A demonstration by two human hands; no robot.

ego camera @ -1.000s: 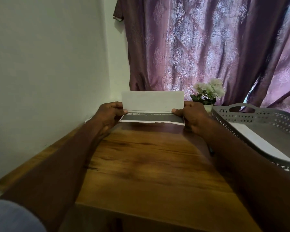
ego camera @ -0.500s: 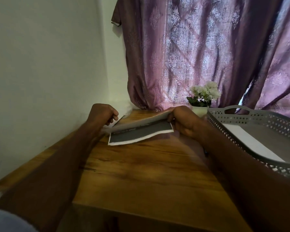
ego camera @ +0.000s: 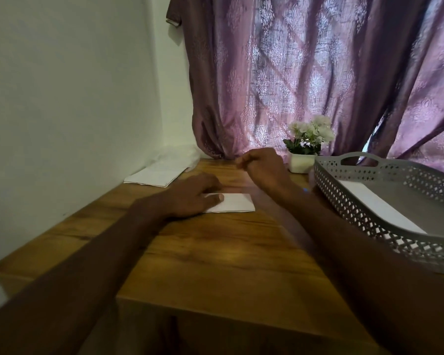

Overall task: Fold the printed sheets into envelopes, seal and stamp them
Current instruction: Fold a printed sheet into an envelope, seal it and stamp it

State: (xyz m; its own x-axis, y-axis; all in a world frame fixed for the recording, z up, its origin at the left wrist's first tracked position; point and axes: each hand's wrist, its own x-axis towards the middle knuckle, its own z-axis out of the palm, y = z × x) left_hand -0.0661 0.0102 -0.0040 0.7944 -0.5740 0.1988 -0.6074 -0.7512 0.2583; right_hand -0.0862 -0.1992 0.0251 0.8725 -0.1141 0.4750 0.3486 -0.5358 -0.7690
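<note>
A folded white sheet (ego camera: 235,202) lies flat on the wooden table (ego camera: 215,257), white side up. My left hand (ego camera: 192,194) rests on its left part with the fingers laid flat, covering that end. My right hand (ego camera: 263,166) hovers just behind the sheet, fingers curled loosely, with nothing visible in it. More white paper (ego camera: 155,176) lies at the far left corner by the wall. A printed sheet (ego camera: 385,206) lies inside the grey tray.
A grey perforated tray (ego camera: 356,198) with handles stands on the right side of the table. A small white pot of white flowers (ego camera: 304,149) sits at the back by the purple curtain (ego camera: 305,73). A white wall runs along the left.
The sheet, held up by both hands before, has been folded down and now lies flat. My right hand let go and lifted off; my left hand now presses the sheet.
</note>
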